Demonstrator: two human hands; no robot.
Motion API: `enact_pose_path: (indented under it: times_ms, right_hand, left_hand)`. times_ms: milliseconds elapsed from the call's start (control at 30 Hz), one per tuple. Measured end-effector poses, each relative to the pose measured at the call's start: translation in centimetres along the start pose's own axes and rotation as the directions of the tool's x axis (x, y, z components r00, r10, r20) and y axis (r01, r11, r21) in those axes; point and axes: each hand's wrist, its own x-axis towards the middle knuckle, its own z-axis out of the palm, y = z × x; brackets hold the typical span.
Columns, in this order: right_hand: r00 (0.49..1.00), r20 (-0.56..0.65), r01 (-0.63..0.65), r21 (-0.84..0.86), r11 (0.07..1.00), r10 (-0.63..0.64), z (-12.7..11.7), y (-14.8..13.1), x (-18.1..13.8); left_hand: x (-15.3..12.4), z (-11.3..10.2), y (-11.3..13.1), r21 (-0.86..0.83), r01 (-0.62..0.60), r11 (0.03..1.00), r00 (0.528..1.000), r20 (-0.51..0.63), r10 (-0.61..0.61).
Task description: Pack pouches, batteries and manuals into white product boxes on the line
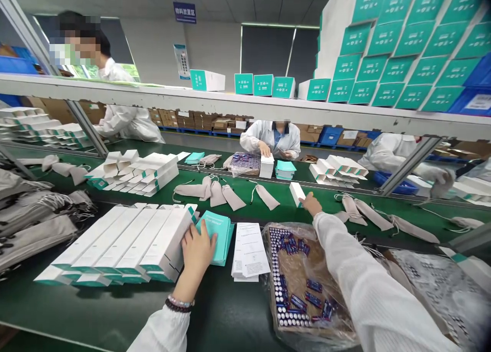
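Note:
My left hand (197, 249) lies flat with fingers spread on the end of the rightmost long white box (164, 244) in a row of such boxes, beside a stack of teal booklets (218, 234). My right hand (310, 204) reaches far forward to the green conveyor belt (284, 193), fingers closed on the near end of a small white box (296, 192). Below my right sleeve stands a plastic-lined tray of blue batteries (295, 280).
A stack of printed leaflets (249, 249) lies between the booklets and the batteries. Grey drawstring pouches (222, 193) are strewn on the belt. More white boxes (141, 170) are piled at the left. Teal cartons (402, 45) fill the upper shelf. Other workers in white coats (272, 137) sit opposite.

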Motion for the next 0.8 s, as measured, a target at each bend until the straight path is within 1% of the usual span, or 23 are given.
enact_pose_path:
  times_ms: [33,67,100,133,167,200,233,267,300,333,400,433,467,500,533,567,600,633,667,700,733,767,800]
  right_hand:
    - [0.995,0.023,0.097,-0.056,0.994,-0.096,0.3,-0.1,-0.5]
    - [0.975,0.059,0.217,-0.084,0.972,-0.213,0.8,-0.2,-1.5]
    - [0.934,0.108,0.351,-0.096,0.932,-0.34,1.7,-0.3,-2.8]
    - [0.871,0.165,0.482,-0.104,0.87,-0.462,3.0,-0.3,-4.6]
    - [0.784,0.228,0.608,-0.097,0.788,-0.577,4.4,-0.2,-6.7]
    - [0.679,0.291,0.719,-0.079,0.691,-0.674,5.9,0.1,-9.1]
    - [0.578,0.336,0.801,-0.062,0.595,-0.743,7.5,0.5,-11.4]
    - [0.504,0.363,0.852,-0.06,0.52,-0.784,8.9,0.9,-13.5]
    - [0.452,0.378,0.884,-0.069,0.463,-0.808,10.1,1.4,-15.4]
    - [0.415,0.386,0.905,-0.081,0.418,-0.824,11.0,1.8,-16.7]
    - [0.371,0.39,0.927,-0.108,0.358,-0.843,12.0,2.5,-18.2]
    - [0.351,0.39,0.936,-0.114,0.334,-0.851,12.1,2.6,-18.3]
    - [0.332,0.389,0.943,-0.117,0.311,-0.86,12.1,2.6,-18.2]
    - [0.313,0.386,0.95,-0.117,0.291,-0.868,12.0,2.5,-18.0]
    - [0.295,0.383,0.955,-0.116,0.271,-0.875,11.9,2.4,-17.8]
    - [0.279,0.379,0.96,-0.115,0.254,-0.882,11.7,2.3,-17.6]
    - [0.267,0.374,0.964,-0.116,0.24,-0.888,11.6,2.2,-17.5]
    - [0.256,0.369,0.966,-0.118,0.228,-0.894,11.6,2.2,-17.5]
    - [0.246,0.364,0.969,-0.118,0.217,-0.898,11.6,2.3,-17.7]
    - [0.235,0.36,0.971,-0.117,0.207,-0.903,11.6,2.4,-17.9]
    - [0.225,0.357,0.974,-0.116,0.196,-0.907,11.7,2.5,-18.1]
    - [0.217,0.353,0.975,-0.115,0.188,-0.91,11.8,2.7,-18.3]
    - [0.211,0.348,0.977,-0.115,0.182,-0.913,11.9,2.9,-18.5]
  left_hand:
    - [0.0,-0.2,0.1,0.0,-0.001,1.0,1.0,0.001,0.001]
    - [0.1,-0.3,0.2,-0.004,-0.006,1.0,1.0,0.002,0.006]
    - [0.1,-0.5,0.4,-0.012,-0.014,1.0,1.0,0.004,0.014]
    - [0.3,-0.7,0.5,-0.024,-0.021,0.999,1.0,0.006,0.021]
    - [0.4,-0.9,0.6,-0.04,-0.026,0.999,1.0,0.011,0.026]
    - [0.6,-1.2,0.6,-0.06,-0.026,0.998,0.999,0.02,0.027]
    - [0.7,-1.6,0.5,-0.083,-0.021,0.996,0.999,0.032,0.024]
    - [0.9,-2.1,0.4,-0.111,-0.012,0.994,0.999,0.048,0.018]
    - [1.0,-2.7,0.2,-0.144,-0.001,0.99,0.998,0.066,0.01]
    - [1.1,-3.4,0.0,-0.181,0.012,0.983,0.996,0.084,0.003]
    - [0.8,-5.1,-0.6,-0.248,0.017,0.969,0.994,0.11,0.011]
    - [0.4,-5.9,-0.8,-0.31,0.023,0.95,0.992,0.123,0.016]
    - [-0.1,-6.7,-1.1,-0.427,0.065,0.902,0.99,0.141,-0.004]
    - [-0.7,-7.4,-1.3,-0.583,0.153,0.798,0.982,0.18,-0.057]
    - [-1.6,-8.0,-1.4,-0.745,0.284,0.604,0.957,0.259,-0.13]
    - [-2.5,-8.3,-1.5,-0.847,0.419,0.327,0.907,0.374,-0.194]
    - [-3.6,-8.5,-1.6,-0.855,0.518,0.015,0.836,0.502,-0.223]
    - [-4.6,-8.5,-1.7,-0.786,0.563,-0.254,0.759,0.614,-0.216]
    - [-5.7,-8.3,-1.7,-0.695,0.573,-0.434,0.695,0.693,-0.191]
    - [-6.8,-8.1,-1.8,-0.608,0.567,-0.556,0.642,0.749,-0.163]
    - [-7.7,-7.8,-1.8,-0.543,0.551,-0.634,0.602,0.785,-0.149]
    - [-8.5,-7.6,-1.9,-0.503,0.538,-0.677,0.572,0.808,-0.145]
    - [-9.2,-7.4,-1.8,-0.479,0.537,-0.694,0.55,0.823,-0.142]
